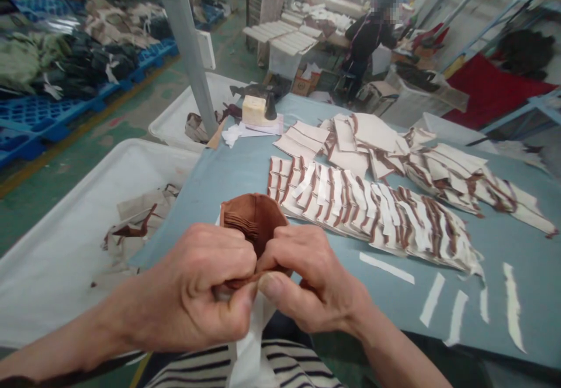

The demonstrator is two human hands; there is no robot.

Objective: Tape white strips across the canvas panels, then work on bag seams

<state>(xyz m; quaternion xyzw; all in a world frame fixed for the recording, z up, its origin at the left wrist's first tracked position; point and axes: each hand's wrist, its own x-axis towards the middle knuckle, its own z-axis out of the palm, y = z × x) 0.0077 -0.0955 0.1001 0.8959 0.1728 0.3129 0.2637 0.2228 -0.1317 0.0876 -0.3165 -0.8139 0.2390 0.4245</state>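
Observation:
A brown fabric piece (263, 212) with a stack of fine pleats along its inner left side is held up close in front of me. My left hand (214, 283) is closed, thumb and fingers pinching its near edge. Right beside it, my right hand (311, 283) pinches the same edge, thumb on top and fingers curled. The two thumbs almost meet. Below the hands a white strip (249, 347) hangs down over a striped garment. What lies under the curled fingers is hidden.
A blue-grey table (184, 218) carries a row of cream pieces with brown edges (350, 201), a looser pile (368, 137) behind and loose white strips (433, 300). A white bin (52, 283) with fabric stands left, beside a metal post (184, 43). A person (368, 37) works farther back.

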